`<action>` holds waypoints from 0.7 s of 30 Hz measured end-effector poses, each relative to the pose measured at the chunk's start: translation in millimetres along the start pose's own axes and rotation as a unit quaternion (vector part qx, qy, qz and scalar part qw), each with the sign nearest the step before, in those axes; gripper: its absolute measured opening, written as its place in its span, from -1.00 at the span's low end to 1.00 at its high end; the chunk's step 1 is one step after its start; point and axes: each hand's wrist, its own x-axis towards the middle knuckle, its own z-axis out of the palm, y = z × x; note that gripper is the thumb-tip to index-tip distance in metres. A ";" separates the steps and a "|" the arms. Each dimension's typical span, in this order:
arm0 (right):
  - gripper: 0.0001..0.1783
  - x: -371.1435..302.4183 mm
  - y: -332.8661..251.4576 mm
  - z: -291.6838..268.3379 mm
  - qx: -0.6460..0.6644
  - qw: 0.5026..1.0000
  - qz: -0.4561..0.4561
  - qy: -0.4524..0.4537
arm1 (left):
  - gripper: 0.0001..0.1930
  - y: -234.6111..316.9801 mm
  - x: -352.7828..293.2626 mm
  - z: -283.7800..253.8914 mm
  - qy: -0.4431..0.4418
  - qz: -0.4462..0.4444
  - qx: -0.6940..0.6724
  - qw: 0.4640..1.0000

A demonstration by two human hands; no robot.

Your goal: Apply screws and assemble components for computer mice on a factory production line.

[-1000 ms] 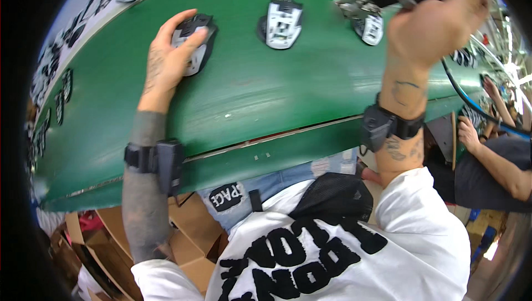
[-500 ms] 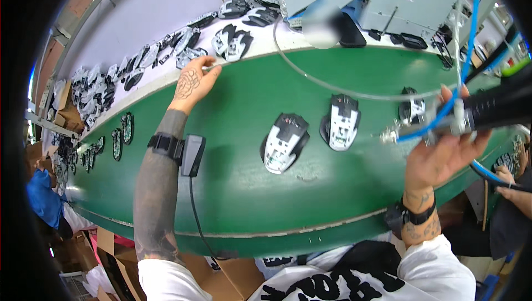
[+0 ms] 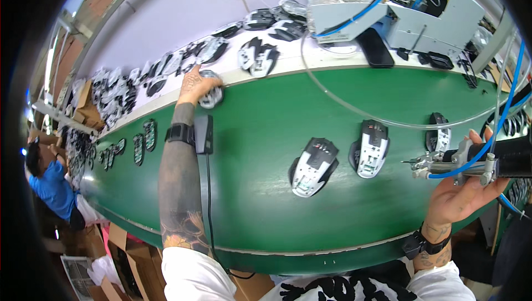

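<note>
Over at the shelf edge, my left hand is closed on a black and grey mouse shell, partly hidden by my fingers. My right hand grips a black power screwdriver with a metal front end, a thin tip pointing left and a blue air hose along it. Two white and black open mouse bodies lie on the green work surface between my hands. A third mouse body lies just beyond the screwdriver's metal end.
A white shelf behind the green surface bears many mouse shells and a black phone. Circuit boards lie at left. A clear tube loops across. A grey machine stands behind; a person in blue is far left.
My left hand has closed on a mouse shell and drawn it off the shelf over the green edge. My right hand still holds the screwdriver. The whole view has shifted left and up.
</note>
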 end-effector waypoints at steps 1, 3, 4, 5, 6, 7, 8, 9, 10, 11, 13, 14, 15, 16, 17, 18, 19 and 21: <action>-0.37 -1.6 0.1 4.0 0.023 1.000 0.007 0.001 | -0.15 -22.7 -10.8 -7.1 0.079 0.024 0.111 0.990; -0.27 -0.7 -0.2 1.8 0.046 0.999 -0.001 -0.005 | -0.37 -51.2 -31.4 -7.1 0.127 0.065 0.243 0.959; -0.27 -1.1 0.3 0.9 0.047 0.999 0.001 -0.011 | -0.55 -51.8 -45.3 -7.3 0.091 0.052 0.292 0.951; -0.27 -2.6 -1.0 1.2 0.053 0.999 0.002 -0.011 | -0.54 -56.5 -62.6 -6.7 0.121 0.112 0.380 0.910; -0.28 -4.1 -3.0 2.4 0.044 0.999 0.004 -0.020 | -0.50 -59.9 -77.9 -5.6 0.150 0.158 0.359 0.908; -0.29 -4.6 -5.9 4.1 0.038 0.999 0.005 -0.027 | -0.47 -60.8 -93.7 -7.5 0.181 0.202 0.339 0.901; -0.29 -6.6 -7.1 3.9 0.043 0.999 0.005 -0.026 | -0.44 -42.3 -115.4 -9.1 0.169 0.230 0.268 0.920; -0.30 -7.8 -7.7 1.4 0.029 0.999 0.009 -0.031 | -0.41 -16.6 -137.4 -13.2 0.157 0.256 0.195 0.934; -0.31 -9.3 -8.0 -0.2 0.018 0.999 0.013 -0.037 | -0.37 0.0 -151.2 -16.6 0.052 0.203 0.066 0.976; -0.31 -11.2 -7.2 -0.4 0.028 0.999 0.013 -0.038 | -0.32 5.4 -161.4 -21.4 -0.051 0.142 -0.066 0.986; -0.32 -14.2 -5.7 0.3 0.040 0.999 0.009 -0.036 | -0.32 -16.8 -171.4 -17.5 0.005 0.218 0.054 0.974; -0.33 -13.9 -8.0 3.8 0.043 0.998 0.008 -0.045 | -0.31 -28.5 -172.9 -15.3 0.052 0.295 0.169 0.939; -0.33 -14.2 -10.3 6.1 0.049 0.998 0.008 -0.046 | -0.31 -38.6 -172.6 -14.0 0.054 0.290 0.172 0.940; -0.33 -15.5 -10.1 7.5 0.039 0.998 0.011 -0.045 | -0.32 -45.3 -170.1 -11.3 0.019 0.247 0.092 0.965; -0.33 -16.7 -9.5 8.1 0.027 0.999 0.014 -0.044 | -0.33 -51.6 -167.5 -8.9 -0.016 0.202 0.009 0.979; -0.35 -17.4 -8.2 7.3 0.008 0.999 0.007 -0.048 | -0.34 -58.3 -165.0 -7.2 0.001 0.188 -0.009 0.982; -0.35 -16.4 -6.2 2.6 0.007 0.999 0.004 -0.047 | -0.34 -65.8 -157.0 -6.8 0.003 0.190 -0.010 0.982; -0.36 -14.4 -2.7 -3.2 0.007 0.998 0.018 -0.058 | -0.35 -99.4 -140.2 -17.3 0.126 0.195 -0.007 0.973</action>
